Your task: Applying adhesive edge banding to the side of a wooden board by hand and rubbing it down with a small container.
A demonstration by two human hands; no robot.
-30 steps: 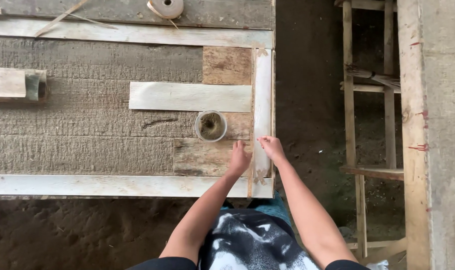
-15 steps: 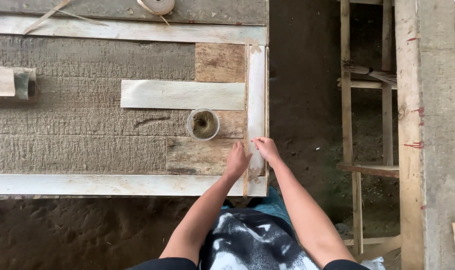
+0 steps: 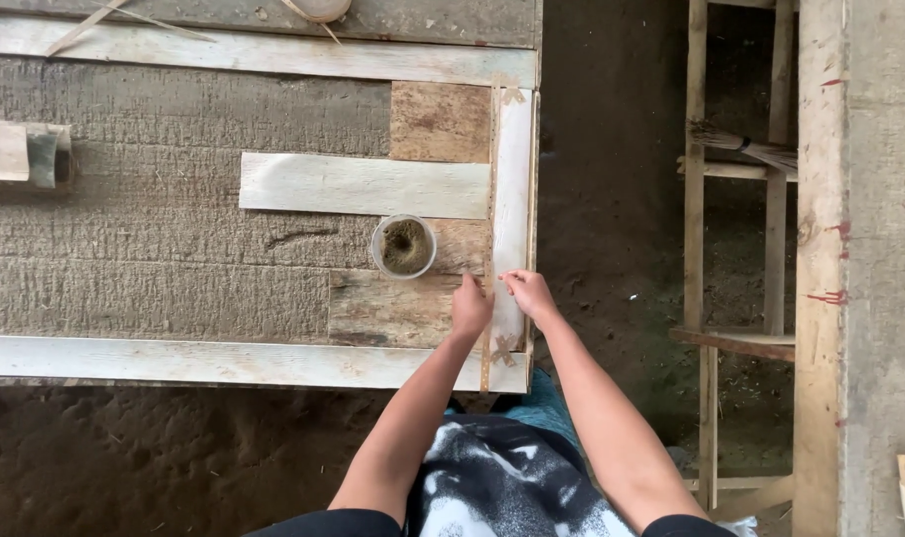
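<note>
My left hand (image 3: 470,308) and my right hand (image 3: 530,294) rest side by side on a pale upright wooden slat (image 3: 513,179) at the right end of a rough wooden panel (image 3: 174,249). Both hands' fingers are bent and pinch at a thin tan strip (image 3: 490,199) that runs along the slat's left edge. A small clear cup (image 3: 404,246) with brownish contents stands just above and left of my left hand. A pale horizontal plank (image 3: 363,185) lies beyond the cup.
Pale boards frame the panel along its near edge (image 3: 204,362) and far edge (image 3: 254,55). A wooden ladder-like frame (image 3: 736,249) and a thick post (image 3: 820,249) stand to the right over dark earth. A wood block (image 3: 20,154) lies at the far left.
The view has drifted slightly, so the panel sits a little to the left. My hands stay at the same spot on the slat, fingers working slightly.
</note>
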